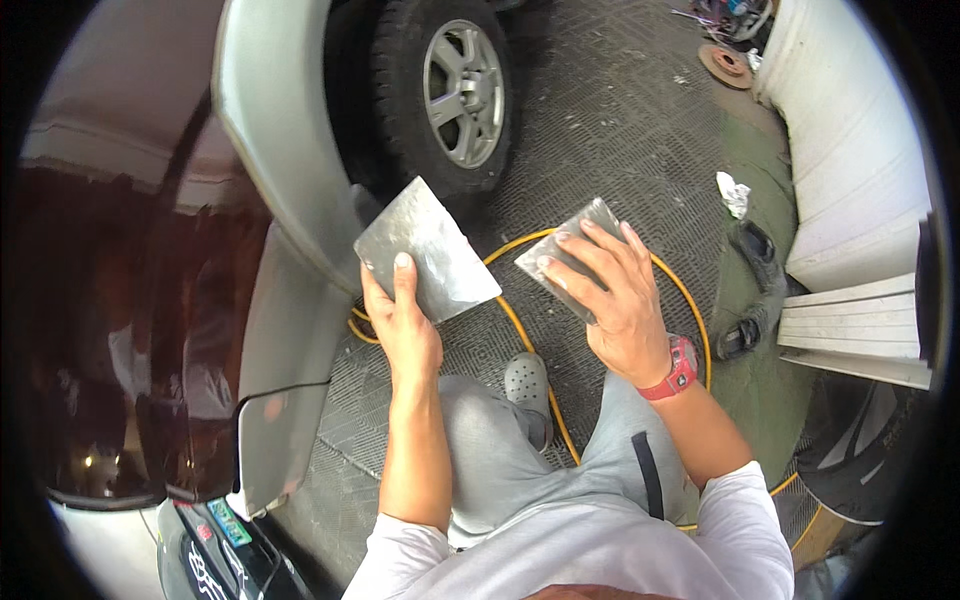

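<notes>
In my left hand (408,325) is a broad, flat metal putty spreader (430,245) with a whitish smear on its face. The thumb presses on top and the fingers go underneath. My right hand (628,315), with a red watch (683,370) on its wrist, grips a smaller metal spreader (598,212). Its fingers lie across the upper face; the thumb is hidden. Both spreaders hang in front of me, tilted and apart from each other. Close by on the left stands a vehicle's pale grey fender panel (275,110).
A wheel (465,95) stands ahead under the fender. The dark red glossy bodywork (90,330) fills the left. A yellow hose (520,325) loops over the patterned floor around my feet. To the right lie dark shoes (755,255), crumpled white paper (733,195) and a rusty brake disc (725,65).
</notes>
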The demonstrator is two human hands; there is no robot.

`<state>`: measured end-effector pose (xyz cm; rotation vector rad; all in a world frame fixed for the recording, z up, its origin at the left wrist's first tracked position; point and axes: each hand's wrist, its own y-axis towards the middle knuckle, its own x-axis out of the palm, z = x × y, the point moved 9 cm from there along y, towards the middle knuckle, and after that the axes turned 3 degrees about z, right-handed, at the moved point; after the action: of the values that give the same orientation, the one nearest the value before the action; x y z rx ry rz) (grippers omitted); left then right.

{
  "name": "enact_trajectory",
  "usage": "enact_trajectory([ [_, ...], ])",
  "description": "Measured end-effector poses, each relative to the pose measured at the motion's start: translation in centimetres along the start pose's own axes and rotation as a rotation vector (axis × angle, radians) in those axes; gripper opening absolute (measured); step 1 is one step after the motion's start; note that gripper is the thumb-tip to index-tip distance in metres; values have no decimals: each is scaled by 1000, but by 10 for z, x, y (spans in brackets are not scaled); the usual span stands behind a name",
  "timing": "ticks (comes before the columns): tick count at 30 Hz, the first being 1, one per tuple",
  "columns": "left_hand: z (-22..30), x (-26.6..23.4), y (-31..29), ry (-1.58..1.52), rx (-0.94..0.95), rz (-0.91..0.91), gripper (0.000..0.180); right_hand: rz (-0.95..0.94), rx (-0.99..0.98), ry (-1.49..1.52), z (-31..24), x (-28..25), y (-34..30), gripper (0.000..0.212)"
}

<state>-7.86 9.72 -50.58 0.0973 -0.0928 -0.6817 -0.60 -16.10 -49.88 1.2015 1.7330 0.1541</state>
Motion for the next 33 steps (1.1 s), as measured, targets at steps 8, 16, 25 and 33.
enact_trajectory([
  [8,-20,79,52,24,113,-218,40,-6,-97,-300,13,-3,52,45],
  [16,-86,125,121,-438,-209,-263,36,-172,40,-357,46,2,94,51],
  [25,-171,209,117,-302,-613,-508,39,779,807,975,214,-103,96,54],
  [33,-204,252,141,-238,-622,-476,42,718,760,1539,304,-88,123,47],
])
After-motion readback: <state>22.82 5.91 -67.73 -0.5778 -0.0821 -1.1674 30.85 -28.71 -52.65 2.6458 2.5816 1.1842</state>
